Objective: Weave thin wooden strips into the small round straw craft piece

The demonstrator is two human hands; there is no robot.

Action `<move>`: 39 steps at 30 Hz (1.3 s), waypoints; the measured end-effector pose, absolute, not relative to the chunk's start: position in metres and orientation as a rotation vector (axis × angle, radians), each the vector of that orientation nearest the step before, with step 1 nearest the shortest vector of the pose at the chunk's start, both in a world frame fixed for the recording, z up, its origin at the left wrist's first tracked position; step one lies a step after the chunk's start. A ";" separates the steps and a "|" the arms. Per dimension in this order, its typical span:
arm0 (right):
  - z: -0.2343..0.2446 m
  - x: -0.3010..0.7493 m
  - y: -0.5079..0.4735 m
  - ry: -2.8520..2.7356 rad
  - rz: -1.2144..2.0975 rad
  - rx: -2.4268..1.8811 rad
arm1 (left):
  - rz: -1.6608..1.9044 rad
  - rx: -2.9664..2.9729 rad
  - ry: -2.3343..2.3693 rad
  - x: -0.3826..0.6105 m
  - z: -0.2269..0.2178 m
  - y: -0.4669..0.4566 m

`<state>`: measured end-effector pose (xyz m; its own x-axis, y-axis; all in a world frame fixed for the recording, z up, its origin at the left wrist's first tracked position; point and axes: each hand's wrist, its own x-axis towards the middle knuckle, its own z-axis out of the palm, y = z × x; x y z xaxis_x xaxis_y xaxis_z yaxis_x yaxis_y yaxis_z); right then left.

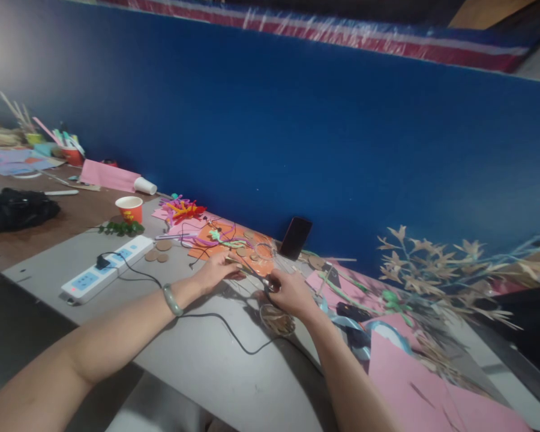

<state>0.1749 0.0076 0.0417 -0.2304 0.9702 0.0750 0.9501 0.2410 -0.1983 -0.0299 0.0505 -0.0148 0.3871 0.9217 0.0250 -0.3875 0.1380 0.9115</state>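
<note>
My left hand (219, 271), with a pale green bangle (173, 300) on its wrist, is closed in a pinch over the grey table (234, 384). What its fingers hold looks like a thin tan strip, but it is small and blurred. My right hand (291, 292) is wrapped round a dark slim tool (266, 284), whose tip points toward my left fingers. Its exact kind is hidden by the grip. Just below the right hand lies a small round clear container (276, 320) with brownish pieces. Beyond both hands is an orange sheet (198, 240) with cords and several wooden discs (254, 257).
A white power strip (110, 268) with a black cord (225, 321) sits at left, near a paper cup (130, 210). A phone (296, 238) leans on the blue partition (297, 132). Pink paper (414, 384), tape rolls (389, 336) and dried stems (414, 264) crowd the right.
</note>
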 end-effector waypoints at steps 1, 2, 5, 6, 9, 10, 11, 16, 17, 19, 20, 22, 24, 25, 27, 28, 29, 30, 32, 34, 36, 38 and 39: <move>0.042 0.175 0.008 -2.325 0.155 -1.821 | 1.044 1.026 0.654 -0.030 -0.015 0.050; 0.042 0.175 0.008 -2.328 0.148 -1.817 | 1.040 1.029 0.662 -0.030 -0.015 0.050; 0.041 0.175 0.008 -2.341 0.126 -1.812 | 1.030 1.045 0.678 -0.031 -0.015 0.050; 0.041 0.175 0.008 -2.344 0.118 -1.814 | 1.026 1.053 0.680 -0.031 -0.015 0.050; 0.040 0.175 0.009 -2.347 0.104 -1.823 | 1.020 1.068 0.682 -0.031 -0.016 0.050; 0.040 0.174 0.009 -2.347 0.103 -1.824 | 1.017 1.070 0.680 -0.031 -0.016 0.050; 0.040 0.174 0.009 -2.344 0.103 -1.825 | 1.015 1.070 0.680 -0.031 -0.016 0.050; 0.041 0.174 0.008 -2.346 0.102 -1.812 | 1.015 1.060 0.677 -0.030 -0.016 0.050; 0.041 0.174 0.008 -2.347 0.102 -1.817 | 1.014 1.059 0.673 -0.030 -0.015 0.049; 0.041 0.174 0.008 -2.344 0.109 -1.826 | 1.014 1.057 0.669 -0.030 -0.014 0.049; 0.041 0.174 0.008 -2.340 0.116 -1.830 | 1.014 1.056 0.672 -0.030 -0.013 0.048; 0.040 0.174 0.009 -2.341 0.129 -1.825 | 1.012 1.052 0.681 -0.030 -0.012 0.048; 0.040 0.175 0.009 -2.341 0.133 -1.821 | 1.008 1.046 0.682 -0.029 -0.011 0.047; 0.039 0.176 0.009 -2.338 0.134 -1.825 | 1.007 1.041 0.681 -0.029 -0.011 0.047; 0.039 0.176 0.009 -2.331 0.138 -1.850 | 1.001 1.031 0.679 -0.029 -0.010 0.047; 0.039 0.177 0.009 -2.327 0.140 -1.869 | 0.996 1.027 0.678 -0.029 -0.010 0.047; 0.039 0.177 0.010 -2.326 0.141 -1.883 | 0.989 1.023 0.677 -0.029 -0.010 0.047; 0.039 0.178 0.010 -2.330 0.140 -1.888 | 0.981 1.019 0.673 -0.030 -0.009 0.046; 0.039 0.179 0.010 -2.335 0.130 -1.888 | 0.970 1.012 0.660 -0.030 -0.008 0.046; 0.038 0.179 0.010 -2.336 0.109 -1.889 | 0.966 1.001 0.648 -0.030 -0.007 0.045; 0.037 0.180 0.011 -2.332 0.090 -1.900 | 0.967 0.986 0.647 -0.031 -0.007 0.045; 0.037 0.180 0.011 -2.330 0.086 -1.907 | 0.969 0.970 0.649 -0.030 -0.007 0.044; 0.036 0.180 0.011 -2.330 0.084 -1.908 | 0.971 0.965 0.646 -0.030 -0.007 0.045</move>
<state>0.1804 0.0111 0.0364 -0.1926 0.9792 0.0643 0.9720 0.1994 -0.1247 -0.0302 0.0447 -0.0073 0.4405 0.8968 -0.0408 -0.3835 0.2290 0.8947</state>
